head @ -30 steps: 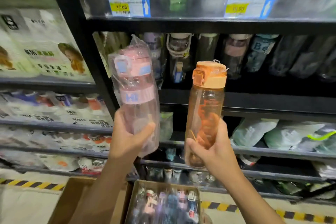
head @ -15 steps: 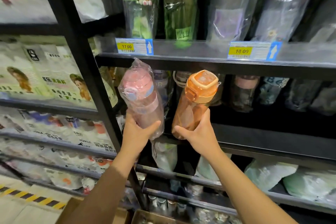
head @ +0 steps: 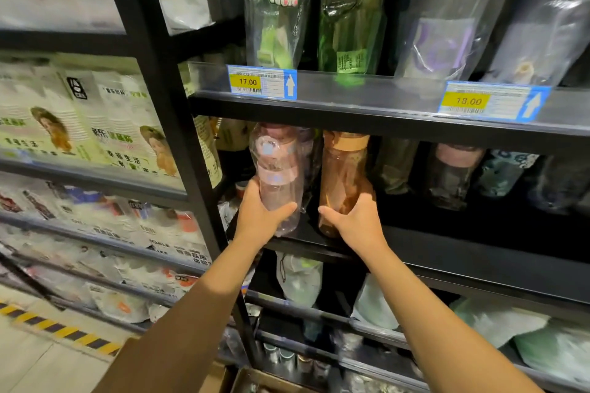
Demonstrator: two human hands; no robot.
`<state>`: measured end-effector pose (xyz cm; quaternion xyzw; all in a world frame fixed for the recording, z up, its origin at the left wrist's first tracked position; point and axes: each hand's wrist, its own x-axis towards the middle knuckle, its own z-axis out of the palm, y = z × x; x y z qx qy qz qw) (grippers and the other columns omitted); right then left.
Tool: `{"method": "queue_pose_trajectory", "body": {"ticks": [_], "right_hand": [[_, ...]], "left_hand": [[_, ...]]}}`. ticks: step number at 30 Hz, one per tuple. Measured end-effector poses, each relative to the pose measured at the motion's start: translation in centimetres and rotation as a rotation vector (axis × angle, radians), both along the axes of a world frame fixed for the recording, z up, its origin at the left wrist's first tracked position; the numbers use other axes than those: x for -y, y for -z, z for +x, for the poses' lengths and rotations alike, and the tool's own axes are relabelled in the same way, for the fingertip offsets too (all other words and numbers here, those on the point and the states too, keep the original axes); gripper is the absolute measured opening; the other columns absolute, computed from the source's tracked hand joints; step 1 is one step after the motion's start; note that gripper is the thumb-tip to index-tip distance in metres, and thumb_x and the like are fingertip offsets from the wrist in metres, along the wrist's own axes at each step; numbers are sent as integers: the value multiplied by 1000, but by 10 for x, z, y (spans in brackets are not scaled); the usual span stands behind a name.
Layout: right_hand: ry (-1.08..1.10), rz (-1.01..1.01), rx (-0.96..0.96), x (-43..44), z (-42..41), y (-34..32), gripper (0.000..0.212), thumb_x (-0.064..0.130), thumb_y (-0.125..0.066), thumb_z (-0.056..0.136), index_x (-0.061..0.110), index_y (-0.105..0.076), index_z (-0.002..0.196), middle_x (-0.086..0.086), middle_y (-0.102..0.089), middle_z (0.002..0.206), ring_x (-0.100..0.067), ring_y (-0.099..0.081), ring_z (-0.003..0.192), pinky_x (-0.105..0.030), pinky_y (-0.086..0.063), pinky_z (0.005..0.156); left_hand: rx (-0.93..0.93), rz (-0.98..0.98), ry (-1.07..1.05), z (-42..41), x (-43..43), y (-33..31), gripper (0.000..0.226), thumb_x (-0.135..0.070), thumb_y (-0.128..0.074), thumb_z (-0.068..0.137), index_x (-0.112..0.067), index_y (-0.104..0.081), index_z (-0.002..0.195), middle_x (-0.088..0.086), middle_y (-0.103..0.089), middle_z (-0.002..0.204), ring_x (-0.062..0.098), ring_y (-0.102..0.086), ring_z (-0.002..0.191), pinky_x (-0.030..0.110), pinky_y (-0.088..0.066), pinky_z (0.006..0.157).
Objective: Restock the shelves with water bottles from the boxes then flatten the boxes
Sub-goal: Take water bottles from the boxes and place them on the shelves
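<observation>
Both hands clasped round bottles on the shelf [head: 447, 252]: left hand [head: 258, 220] on pink bottle [head: 276, 175], right hand [head: 354, 223] on orange bottle [head: 344, 175].

Two bottles [head: 277, 175] side by side on shelf [head: 447, 246], other bottles [head: 456, 175] rightward.

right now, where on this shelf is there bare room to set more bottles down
The front strip of the shelf looks bare, right of the orange bottle and ahead of the back-row bottles. Crowded from the pink bottle left to the black post.
</observation>
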<state>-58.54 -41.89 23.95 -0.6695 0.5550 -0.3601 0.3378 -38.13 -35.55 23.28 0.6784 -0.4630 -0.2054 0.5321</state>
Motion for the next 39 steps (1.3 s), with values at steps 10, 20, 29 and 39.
{"method": "queue_pose_trajectory", "body": {"ticks": [10, 20, 29, 39], "right_hand": [[80, 20, -147, 14, 25, 0, 57, 61, -80, 79, 13, -53, 65, 1, -58, 61, -11, -54, 53, -32, -46, 48], [73, 17, -197, 7, 24, -7, 61, 62, -82, 76, 7, -57, 73, -2, -58, 63, -18, -57, 56, -43, -54, 57], [37, -10, -257, -36, 9, -23, 74, 58, -67, 91, 9, -42, 141, -14, -49, 135, -35, -48, 128, -48, -49, 101], [-85, -57, -877, -163, -6, 15, 78, 60, -51, 98, 9, -31, 154, -14, -42, 149, -37, -42, 131, -45, -40, 108]], "left_hand": [[46, 77, -29, 4, 21, -3, 65, -37, -91, 75, -20, -47, 120, 1, -59, 125, 20, -60, 115, 40, -53, 98], [23, 170, 10, 6, 14, -5, 80, -46, -91, 71, -22, -41, 129, 2, -53, 138, 22, -53, 129, 42, -48, 106], [288, 330, 53, 11, -36, -20, 91, -49, -69, 94, -20, -19, 163, 3, -26, 167, 26, -31, 151, 46, -35, 119], [797, 417, 162, -1, -153, 3, 63, -40, -68, 94, -5, -55, 144, 16, -62, 134, 38, -58, 118, 49, -51, 98]]}}
